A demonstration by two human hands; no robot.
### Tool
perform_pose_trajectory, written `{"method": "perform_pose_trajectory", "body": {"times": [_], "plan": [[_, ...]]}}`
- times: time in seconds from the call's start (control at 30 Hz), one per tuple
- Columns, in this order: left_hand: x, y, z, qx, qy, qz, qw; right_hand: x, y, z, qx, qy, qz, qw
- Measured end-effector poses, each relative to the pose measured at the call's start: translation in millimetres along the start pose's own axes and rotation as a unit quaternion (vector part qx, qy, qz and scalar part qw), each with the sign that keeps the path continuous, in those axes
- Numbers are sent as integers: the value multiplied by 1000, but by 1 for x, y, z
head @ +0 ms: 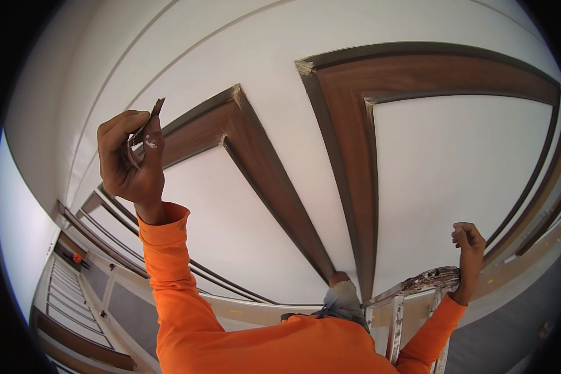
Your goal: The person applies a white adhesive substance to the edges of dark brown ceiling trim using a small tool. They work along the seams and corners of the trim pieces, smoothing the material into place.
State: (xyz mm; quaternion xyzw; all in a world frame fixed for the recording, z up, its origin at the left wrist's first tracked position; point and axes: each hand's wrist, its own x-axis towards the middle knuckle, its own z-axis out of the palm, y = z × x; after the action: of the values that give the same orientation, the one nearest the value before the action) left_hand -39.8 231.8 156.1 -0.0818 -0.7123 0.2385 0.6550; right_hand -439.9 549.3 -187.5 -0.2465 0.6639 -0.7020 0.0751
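Note:
My left hand (133,156) is raised at the left, pinching a folded strip of brown sandpaper (155,112) between thumb and fingers. White marks spot the thumb. Behind it, a brown wooden frame moulding (262,145) with dark edges lies on the white wall; pale filler shows at its corners. A second wooden frame moulding (350,117) stands to the right, also with pale patches at its upper left corners. My right hand (470,240) is at the lower right beside the top of a paint-spattered ladder (432,279), its fingers curled; nothing is visible in them.
The ladder's legs run down between my body and right arm. Far below at the left are a floor (131,304), a railing (72,299) and a person in orange (77,258). More framed mouldings continue along the wall at both sides.

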Motion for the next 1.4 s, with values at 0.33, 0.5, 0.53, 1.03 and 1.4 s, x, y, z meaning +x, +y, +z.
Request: {"method": "perform_pose_trajectory", "body": {"times": [0.33, 0.5, 0.53, 1.03, 1.4], "plan": [[-103, -22, 23, -242, -131, -300, 914, 18, 33, -4, 163, -73, 44, 983], [-115, 20, 76, -347, -225, -328, 849, 9, 49, -20, 72, -25, 56, 996], [-123, 24, 78, -377, -242, -351, 822, 4, 51, -19, 38, -5, 59, 998], [-189, 328, 172, -720, -184, -359, 564, -42, 166, -90, -350, 109, -1, 930], [-215, 338, 177, -735, -247, -304, 554, -36, 204, -112, -300, 51, 10, 952]]}}
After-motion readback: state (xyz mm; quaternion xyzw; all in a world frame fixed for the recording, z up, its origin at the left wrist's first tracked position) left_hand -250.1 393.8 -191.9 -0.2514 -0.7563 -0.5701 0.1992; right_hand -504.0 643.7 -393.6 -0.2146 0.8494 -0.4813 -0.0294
